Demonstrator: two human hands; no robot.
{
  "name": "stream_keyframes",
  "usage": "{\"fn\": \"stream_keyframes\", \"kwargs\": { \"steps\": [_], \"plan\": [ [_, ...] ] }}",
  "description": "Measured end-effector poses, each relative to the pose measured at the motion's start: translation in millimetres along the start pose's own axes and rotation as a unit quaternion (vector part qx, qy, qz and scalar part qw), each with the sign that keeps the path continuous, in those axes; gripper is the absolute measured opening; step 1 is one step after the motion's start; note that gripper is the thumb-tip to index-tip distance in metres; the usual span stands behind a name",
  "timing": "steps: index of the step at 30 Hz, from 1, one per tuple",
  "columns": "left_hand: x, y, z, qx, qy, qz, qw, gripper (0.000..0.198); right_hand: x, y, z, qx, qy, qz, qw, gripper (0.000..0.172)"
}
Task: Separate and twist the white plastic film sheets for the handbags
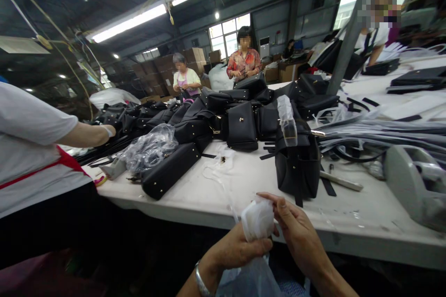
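Note:
My left hand (236, 248) is closed around the lower part of a crumpled white wad of thin wrapping (258, 218), held just in front of the table's near edge. My right hand (294, 228) pinches the same wad from the right side, fingers curled over its top. More clear plastic (249, 278) hangs below the wad toward my lap. A metal bracelet sits on my left wrist. Straight ahead on the white table (240, 185) stands a black handbag (297, 160) with a clear plastic sleeve on its top.
Many black handbags (240, 125) crowd the table's middle, with a long black clutch (170, 169) and crumpled clear plastic (149, 148) at left. A co-worker in a white shirt (31, 148) reaches in from the left. A grey tape dispenser (414, 181) sits right. Other people work behind.

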State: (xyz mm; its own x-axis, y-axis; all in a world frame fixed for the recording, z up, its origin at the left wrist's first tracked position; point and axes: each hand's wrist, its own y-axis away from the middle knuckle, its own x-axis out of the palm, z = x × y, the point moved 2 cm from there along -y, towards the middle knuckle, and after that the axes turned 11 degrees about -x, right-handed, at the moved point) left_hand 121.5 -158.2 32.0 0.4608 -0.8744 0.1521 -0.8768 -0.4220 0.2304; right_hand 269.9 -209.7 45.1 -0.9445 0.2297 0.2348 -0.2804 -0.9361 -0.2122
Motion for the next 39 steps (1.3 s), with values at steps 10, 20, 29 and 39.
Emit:
{"fn": "stream_keyframes", "kwargs": {
  "steps": [10,20,29,39],
  "plan": [
    [5.4,-4.4,2.3,0.010,0.014,0.004,1.000,0.049,2.6,-0.6,4.3,0.001,0.054,0.076,0.996,0.046],
    [-20.8,4.8,-29.3,0.140,0.034,-0.194,0.970,0.065,21.1,-0.1,-38.4,-0.041,0.053,0.141,0.988,0.086],
    [-7.5,-12.0,-134.2,0.223,-0.050,-0.044,0.973,0.054,35.3,-22.5,-0.7,0.012,0.044,0.185,0.982,0.035],
    [3.7,-39.2,-205.8,0.269,-0.185,-0.129,0.936,0.048,-15.0,-32.5,62.7,-0.153,-0.065,0.147,0.975,0.080]
  ]
}}
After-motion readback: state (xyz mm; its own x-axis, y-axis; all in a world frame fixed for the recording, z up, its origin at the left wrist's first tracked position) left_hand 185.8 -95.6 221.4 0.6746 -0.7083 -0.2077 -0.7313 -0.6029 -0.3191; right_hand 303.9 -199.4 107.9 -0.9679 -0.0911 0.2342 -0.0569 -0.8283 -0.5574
